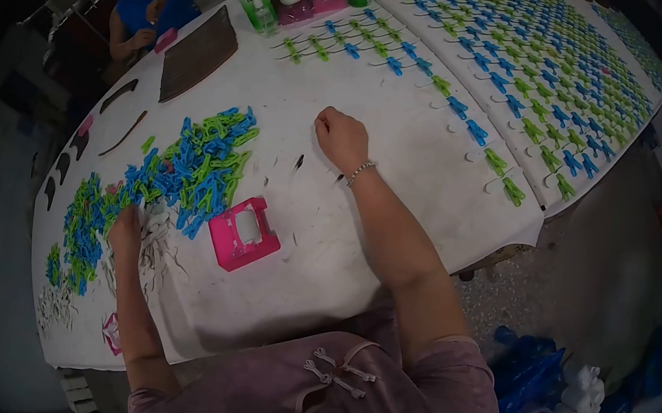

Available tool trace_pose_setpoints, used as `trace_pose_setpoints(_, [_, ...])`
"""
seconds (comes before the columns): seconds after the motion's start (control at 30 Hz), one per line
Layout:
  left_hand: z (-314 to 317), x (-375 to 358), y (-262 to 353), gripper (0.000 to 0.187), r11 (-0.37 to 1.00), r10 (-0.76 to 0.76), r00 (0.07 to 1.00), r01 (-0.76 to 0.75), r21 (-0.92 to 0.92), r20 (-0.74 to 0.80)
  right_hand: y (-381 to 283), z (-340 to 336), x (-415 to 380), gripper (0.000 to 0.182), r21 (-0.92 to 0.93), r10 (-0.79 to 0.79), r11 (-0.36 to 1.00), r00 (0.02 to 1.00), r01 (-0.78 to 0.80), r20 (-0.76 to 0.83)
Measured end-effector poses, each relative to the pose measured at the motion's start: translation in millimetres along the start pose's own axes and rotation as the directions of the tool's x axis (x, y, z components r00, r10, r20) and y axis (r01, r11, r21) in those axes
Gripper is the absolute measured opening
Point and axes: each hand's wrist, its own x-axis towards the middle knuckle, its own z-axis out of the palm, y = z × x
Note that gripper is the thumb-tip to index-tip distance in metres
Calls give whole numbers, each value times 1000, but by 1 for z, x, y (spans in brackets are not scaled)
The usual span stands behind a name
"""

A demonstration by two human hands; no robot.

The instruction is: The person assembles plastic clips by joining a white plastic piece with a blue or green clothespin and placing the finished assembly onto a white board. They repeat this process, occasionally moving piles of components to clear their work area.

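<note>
My left hand (125, 234) is at the edge of a heap of blue and green clothespins (204, 156), beside a pile of thin white pieces (161, 243). Its fingers look drawn together; what they hold, if anything, is too small to make out. My right hand (344, 141), a bracelet on its wrist, is over the middle of the white-covered table (323, 264) with fingers curled in. Whatever lies inside them is hidden. Between my forearms stands a pink holder (238, 244) with a white roll (247, 227) in it.
Rows of clothespins with thin white hooks (474, 132) cover the right and far parts. Bottles (258, 0) stand at the back. Across the table, a person in blue (152, 7) sits near a brown ridged sheet (200, 56). Dark curved pieces (60, 171) lie along the left edge.
</note>
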Motion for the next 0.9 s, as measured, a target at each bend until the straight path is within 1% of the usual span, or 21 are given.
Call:
trace_pose_setpoints(0.03, [-4,6,-11,21,999,-21,986,13,-48,-163,1,0,0,13,-5,-1,1000,1000,1,2])
trace_pose_setpoints(0.07, [-4,9,-19,21,995,-49,946,18,-99,-320,2,0,0,13,-3,3,1000,1000,-3,3])
trace_pose_setpoints(0.1, [-11,10,-17,21,995,-49,947,19,-97,-317,2,0,0,13,5,0,1000,1000,0,-6])
trace_pose_setpoints(0.13, [-24,11,-10,22,950,-115,923,-5,-311,-367,1,1,0,13,11,-6,1000,1000,6,-12])
trace_pose_setpoints(0.17, [-38,11,-4,23,860,-198,895,-37,-508,-399,1,0,0,13,13,-12,1000,1000,12,-2])
trace_pose_setpoints(0.23, [-72,1,41,22,641,-239,931,-61,-765,-274,-3,-2,0,14,20,23,1000,1000,-23,-11])
trace_pose_setpoints(0.3, [-74,-10,67,19,556,-300,930,-9,-831,-211,-2,9,2,12,92,-38,995,994,47,-101])
trace_pose_setpoints(0.33, [-74,-14,82,17,372,-323,934,-20,-928,-149,-9,8,0,12,97,-103,989,990,113,-98])
trace_pose_setpoints(0.37, [-69,-18,90,17,307,-275,952,-45,-951,-134,-21,3,-2,12,105,-168,978,981,178,-96])
trace_pose_setpoints(0.43, [-66,-25,108,15,246,-258,964,6,-969,-59,-49,0,-11,10,232,-277,931,960,280,-46])
trace_pose_setpoints(0.47, [-61,-29,113,14,207,-237,971,32,-978,-18,-71,1,-22,10,261,-306,918,952,298,-14])
trace_pose_setpoints(0.53, [-56,-35,123,14,125,-185,982,-21,-992,-44,-102,-8,-42,11,527,-316,832,928,172,196])
trace_pose_setpoints(0.57, [-52,-37,126,14,113,-201,979,-21,-993,-44,-114,-12,-50,11,520,-329,835,921,181,208])
trace_pose_setpoints(0.6, [-50,-39,130,13,65,-161,985,-49,-997,-59,-127,-13,-59,12,596,-344,800,871,76,351])
trace_pose_setpoints(0.63, [-48,-40,134,13,17,-121,989,-79,-997,-80,-136,-14,-65,14,648,-366,761,798,-40,479])
trace_pose_setpoints(0.67, [-46,-41,138,13,5,-132,987,-86,-996,-86,-143,-15,-69,14,640,-373,768,791,-29,484])
trace_pose_setpoints(0.73, [-42,-44,145,13,6,-112,986,-122,-993,-122,-154,-15,-73,18,672,-393,713,680,-201,620])
trace_pose_setpoints(0.87, [-33,-47,155,12,-47,-145,977,-164,-985,-155,-140,-2,-76,19,618,-379,752,616,-230,691])
trace_pose_setpoints(0.9, [-31,-48,158,10,-13,-146,976,-164,-986,-160,-138,-3,-76,17,589,-360,782,625,-202,692])
